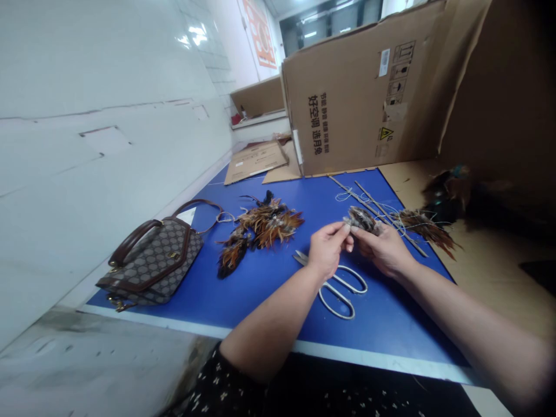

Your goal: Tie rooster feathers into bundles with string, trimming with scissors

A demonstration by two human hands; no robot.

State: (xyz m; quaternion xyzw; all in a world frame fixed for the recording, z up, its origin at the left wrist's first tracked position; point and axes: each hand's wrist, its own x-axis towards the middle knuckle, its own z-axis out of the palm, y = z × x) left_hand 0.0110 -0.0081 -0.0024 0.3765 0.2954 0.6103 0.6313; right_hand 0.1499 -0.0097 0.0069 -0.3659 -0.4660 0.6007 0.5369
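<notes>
My left hand and my right hand meet above the blue table, both pinched on a small grey-brown feather bundle with white thread trailing from it. Metal scissors lie on the table just under my left wrist. A pile of orange and dark feathers lies to the left of my hands. More brown feathers lie to the right, across thin sticks.
A patterned brown handbag sits at the table's left corner by the white wall. A big open cardboard box stands at the back, with flat cardboard beside it. Cardboard sheet covers the right side.
</notes>
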